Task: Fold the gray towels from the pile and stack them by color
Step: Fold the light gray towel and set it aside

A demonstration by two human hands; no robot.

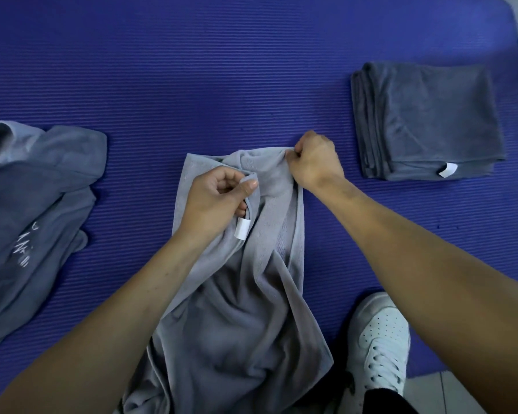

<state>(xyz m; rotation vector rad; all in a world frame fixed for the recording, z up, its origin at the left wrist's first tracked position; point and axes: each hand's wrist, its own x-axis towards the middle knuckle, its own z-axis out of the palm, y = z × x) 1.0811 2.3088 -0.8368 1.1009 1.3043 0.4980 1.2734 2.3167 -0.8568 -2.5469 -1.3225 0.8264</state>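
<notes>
Loosely rumpled light gray towel (237, 294), white tag (242, 229)

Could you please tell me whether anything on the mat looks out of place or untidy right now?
Only the unfolded pile at the left edge, lying crumpled. The folded dark gray stack sits neat. The light gray towel, held by the left hand and right hand, is bunched mid-fold, which is expected.

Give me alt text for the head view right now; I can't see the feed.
Both hands pinch the far edge of a rumpled light gray towel on a ribbed blue mat: left hand near its white tag, right hand at a corner. A folded stack of dark gray towels sits right, an unfolded gray pile left.
</notes>
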